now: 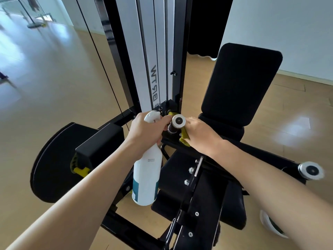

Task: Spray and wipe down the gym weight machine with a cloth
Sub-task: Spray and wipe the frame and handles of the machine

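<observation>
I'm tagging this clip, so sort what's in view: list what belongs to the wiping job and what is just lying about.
In the job:
- spray bottle, held in the left hand
- yellow cloth, under the right hand
- handle being wiped
- weight machine

Lying about:
- white object on the floor
- floor stand far left

Spray bottle: smooth white plastic.
Cloth: yellow, napped.
Handle cap: polished metal.
Backrest: matt black padding.

Head-worn view, forward and down, close over the weight machine.
</observation>
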